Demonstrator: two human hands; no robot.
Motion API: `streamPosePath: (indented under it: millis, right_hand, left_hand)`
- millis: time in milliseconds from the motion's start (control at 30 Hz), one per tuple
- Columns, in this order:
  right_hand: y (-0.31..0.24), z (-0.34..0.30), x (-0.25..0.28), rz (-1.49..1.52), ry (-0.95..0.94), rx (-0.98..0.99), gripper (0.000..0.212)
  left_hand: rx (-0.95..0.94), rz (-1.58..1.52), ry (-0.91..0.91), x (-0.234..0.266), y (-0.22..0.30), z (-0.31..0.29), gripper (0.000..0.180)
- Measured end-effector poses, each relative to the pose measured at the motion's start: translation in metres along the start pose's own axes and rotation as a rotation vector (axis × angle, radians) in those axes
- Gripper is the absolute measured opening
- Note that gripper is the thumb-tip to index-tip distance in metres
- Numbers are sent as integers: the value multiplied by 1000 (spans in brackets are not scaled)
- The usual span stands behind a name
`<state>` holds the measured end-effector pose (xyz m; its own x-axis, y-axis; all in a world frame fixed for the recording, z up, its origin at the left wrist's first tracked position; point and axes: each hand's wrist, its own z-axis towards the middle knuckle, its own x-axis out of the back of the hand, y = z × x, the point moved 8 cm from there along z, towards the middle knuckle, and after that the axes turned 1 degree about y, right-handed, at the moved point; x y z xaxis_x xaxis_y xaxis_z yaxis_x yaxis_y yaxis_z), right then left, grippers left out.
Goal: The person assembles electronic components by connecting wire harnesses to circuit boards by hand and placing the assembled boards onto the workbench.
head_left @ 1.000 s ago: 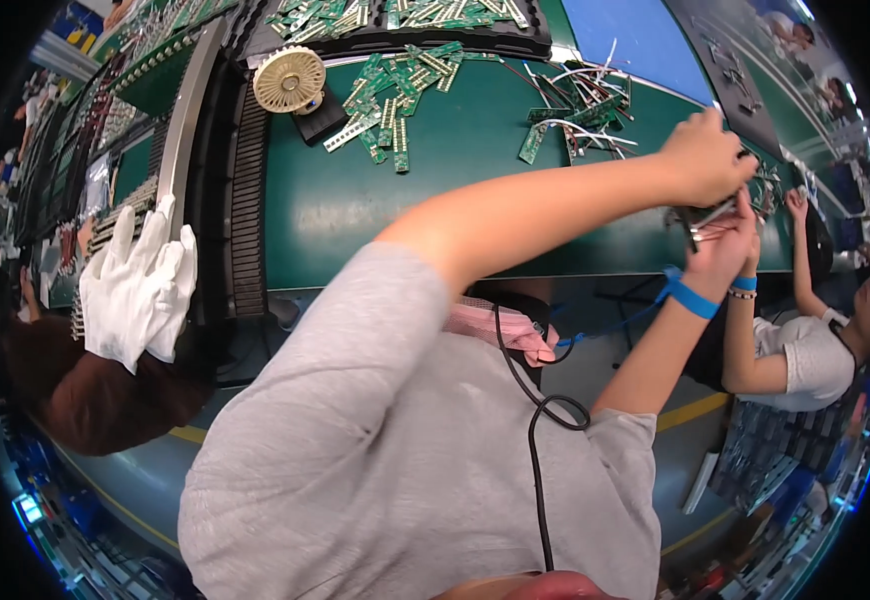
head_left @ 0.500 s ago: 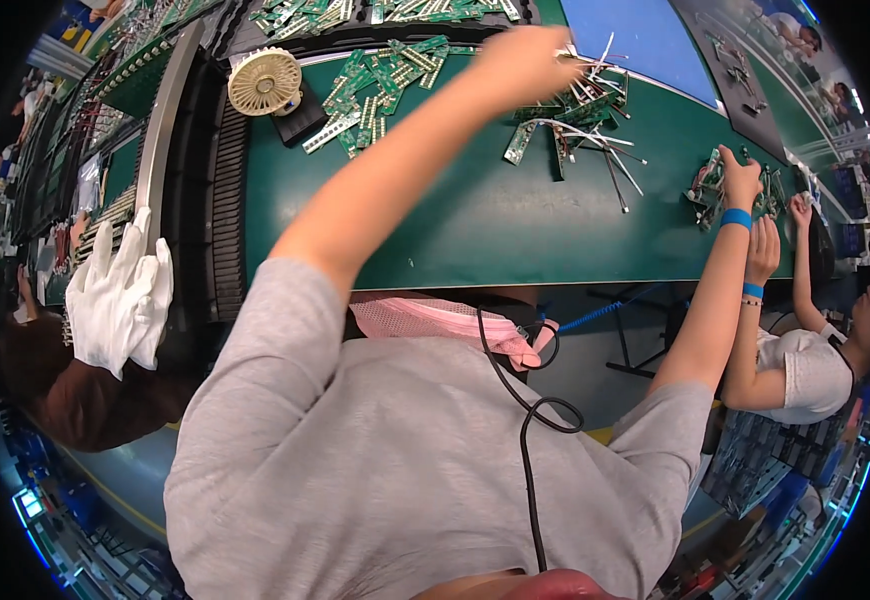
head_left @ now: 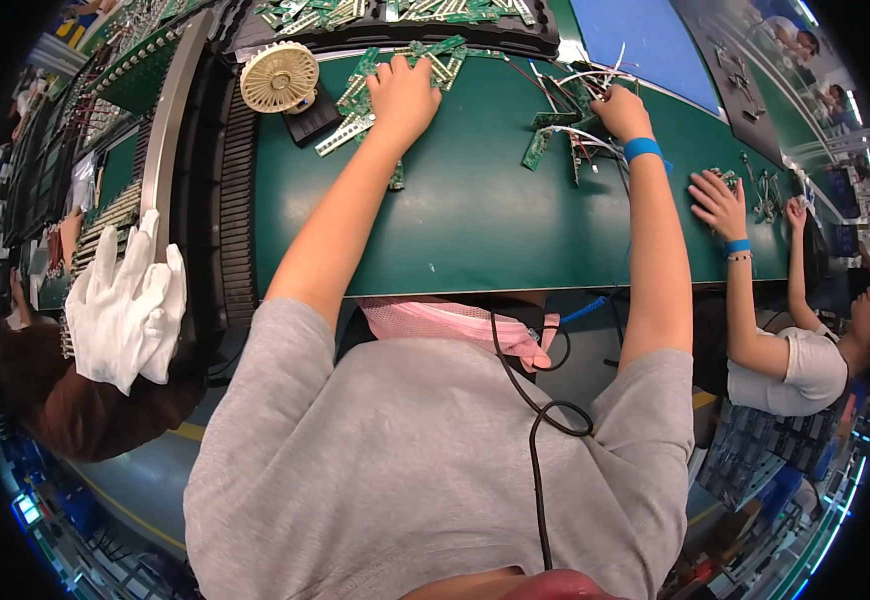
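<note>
My left hand (head_left: 403, 98) reaches over a loose pile of narrow green circuit boards (head_left: 444, 68), its fingers apart and resting on the boards. To the right, my right hand (head_left: 623, 113), with a blue band (head_left: 642, 147) on the wrist, has curled fingers at a heap of circuit boards with wires (head_left: 567, 97). White, red and black wires (head_left: 607, 70) stick out around those fingers. What they pinch is hidden by the hand.
A small cream fan (head_left: 280, 77) stands left of the boards. Behind are black trays (head_left: 543, 38) of boards and a blue sheet (head_left: 645, 45). White gloved hands (head_left: 127, 300) work at far left; a co-worker's hand (head_left: 720, 205) lies by another heap at right.
My left hand has moved left from the wired boards to the loose board pile. My right hand has come left from the far-right heap to the wired boards.
</note>
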<state>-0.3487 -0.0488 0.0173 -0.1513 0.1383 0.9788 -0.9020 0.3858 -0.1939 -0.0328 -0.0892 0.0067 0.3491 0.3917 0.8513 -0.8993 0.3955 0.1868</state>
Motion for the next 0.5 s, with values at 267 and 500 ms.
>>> streamPosePath:
  millis: [267, 500]
  right_hand:
    - [-3, -22, 65, 129, 318, 59, 20]
    - [6, -100, 102, 1327, 276, 27, 11]
  left_hand:
    - [-7, -206, 278, 25, -10, -4, 11]
    - [343, -1709, -72, 41, 10, -6, 14]
